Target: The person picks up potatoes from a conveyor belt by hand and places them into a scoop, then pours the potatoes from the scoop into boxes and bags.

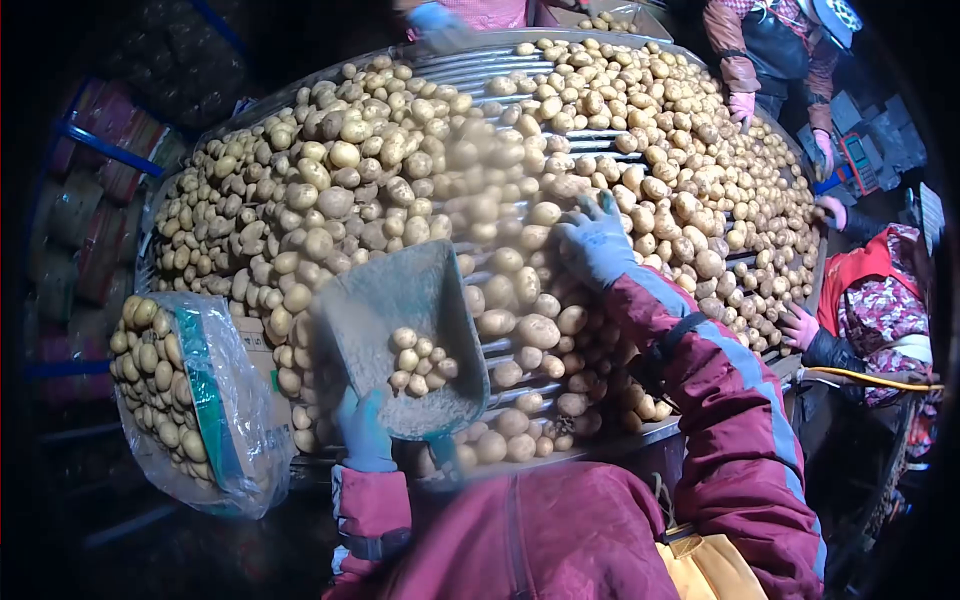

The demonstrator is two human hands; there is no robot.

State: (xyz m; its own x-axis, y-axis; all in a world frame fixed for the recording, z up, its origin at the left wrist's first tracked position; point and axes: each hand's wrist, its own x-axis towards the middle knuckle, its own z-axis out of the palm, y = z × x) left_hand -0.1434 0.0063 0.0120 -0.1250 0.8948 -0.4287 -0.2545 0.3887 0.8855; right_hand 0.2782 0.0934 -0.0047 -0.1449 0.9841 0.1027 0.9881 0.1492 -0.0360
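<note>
My left hand (368, 430), in a pale blue glove, grips the near left edge of a large green-grey scoop (400, 275). Dried dirt coats the inside of the scoop, and several small potatoes (420, 362) lie in it. Its short handle points toward my body. To the right, my right hand (598, 243), gloved too, reaches over the potatoes (540, 330) on the slatted table, its fingers apart and touching some of them. Whether a potato sits under that palm is hidden. A lens smudge or blur covers the potatoes just beyond the scoop.
An open plastic-lined box (262, 440) full of potatoes stands at the left. Metal slats (480, 70) show between the heaps. Around the table are a person in a red vest (870, 275), a person's pink-gloved hand (742, 106) and another's blue-gloved hand (438, 25). A scale (858, 160) stands far right.
</note>
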